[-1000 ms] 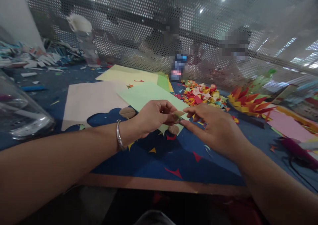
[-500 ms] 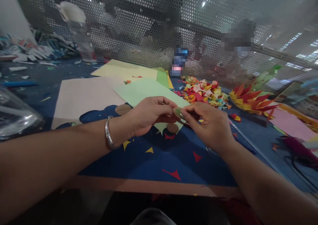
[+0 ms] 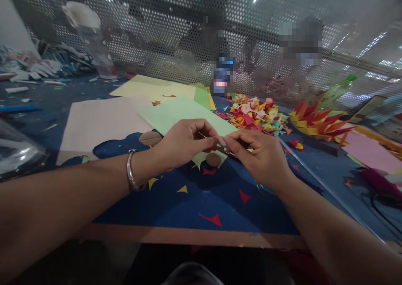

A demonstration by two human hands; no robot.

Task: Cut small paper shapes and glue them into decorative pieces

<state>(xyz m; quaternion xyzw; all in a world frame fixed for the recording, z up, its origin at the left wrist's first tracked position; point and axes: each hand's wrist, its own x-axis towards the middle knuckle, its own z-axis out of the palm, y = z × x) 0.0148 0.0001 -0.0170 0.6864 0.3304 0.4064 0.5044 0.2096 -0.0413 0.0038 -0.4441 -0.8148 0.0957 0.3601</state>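
Note:
My left hand, with a silver bangle on the wrist, is closed in a pinch. Opposite it, my right hand pinches too, and the fingertips nearly meet. Between them is a small pale paper piece, mostly hidden by the fingers. Just below the fingers lies a round brown cardboard disc. Another brown cardboard disc rests beside my left forearm. Under the hands spreads a light green sheet of paper.
A pinkish-white sheet with scalloped cut-outs and a yellow sheet lie on the blue table. Colourful paper scraps are heaped behind my right hand. Farther right stands a red-and-yellow folded-paper piece. A perforated metal screen rises behind.
The small piece between my fingers has turned; its greenish face showed before, and now a pale edge shows. My hands stay close together, and the view has shifted slightly.

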